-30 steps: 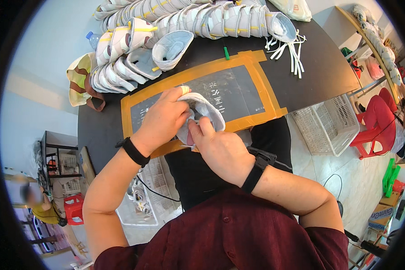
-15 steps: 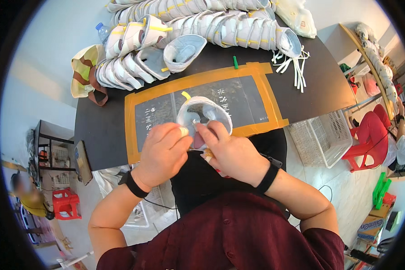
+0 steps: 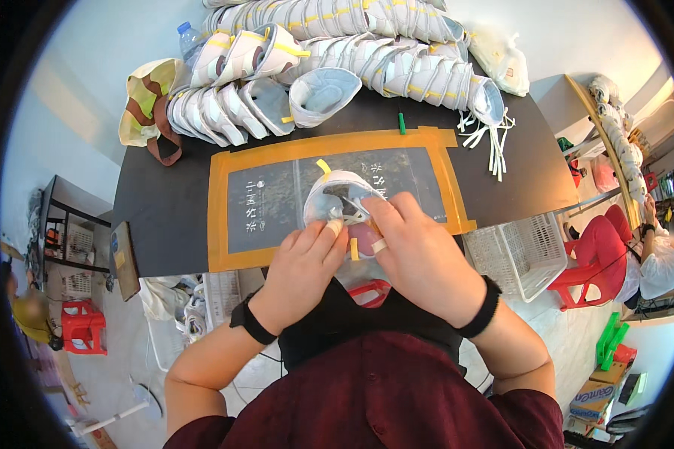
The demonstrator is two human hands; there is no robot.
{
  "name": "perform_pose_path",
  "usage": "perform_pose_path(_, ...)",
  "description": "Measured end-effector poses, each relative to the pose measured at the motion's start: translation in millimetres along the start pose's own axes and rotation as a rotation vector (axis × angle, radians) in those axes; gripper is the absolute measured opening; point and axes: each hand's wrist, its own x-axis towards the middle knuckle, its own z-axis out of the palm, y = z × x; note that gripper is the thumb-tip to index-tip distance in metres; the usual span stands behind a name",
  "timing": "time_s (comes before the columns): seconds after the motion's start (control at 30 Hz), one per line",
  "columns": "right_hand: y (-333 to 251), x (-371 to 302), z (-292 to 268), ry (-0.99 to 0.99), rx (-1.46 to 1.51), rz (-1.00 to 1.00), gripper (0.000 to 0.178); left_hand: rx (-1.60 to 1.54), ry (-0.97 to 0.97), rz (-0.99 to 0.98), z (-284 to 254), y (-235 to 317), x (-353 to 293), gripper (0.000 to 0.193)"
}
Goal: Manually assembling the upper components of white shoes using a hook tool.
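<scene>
The table (image 3: 161,209) ends just beneath the two hands, so the shoe (image 3: 323,200), held between them and partly past that edge, could slip off if both grips loosen. The right hand (image 3: 430,258) closes its thumb and fingers on the shoe's side; pressing too hard there would likely crumple the soft wall. The left hand (image 3: 303,262) seems to pinch the lace (image 3: 352,214), though its fingertips hide much of it, and an uneven pull could leave the lace twisted or slack. As for looks, the shoe is pale and soft, its mouth gaping beyond the left fingertips with a light grey-blue lining. A pink patch (image 3: 364,238) shows between the hands, and a small yellow tab (image 3: 323,166) stands up from the far rim.
</scene>
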Motion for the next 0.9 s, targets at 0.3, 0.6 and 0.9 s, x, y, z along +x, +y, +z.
perform_pose_path(0.3,8,7,35,-0.045,-0.326,-0.03,0.019,-0.032,0.125,-0.115,16,7,-4,0.055)
perform_pose_path(0.6,6,22,43,-0.05,-0.356,-0.091,0.019,-0.087,0.19,-0.089,18,0,-3,0.043)
perform_pose_path(0.9,19,15,64,0.141,0.01,0.162,0.023,-0.126,0.131,-0.058,9,-5,2,0.042)
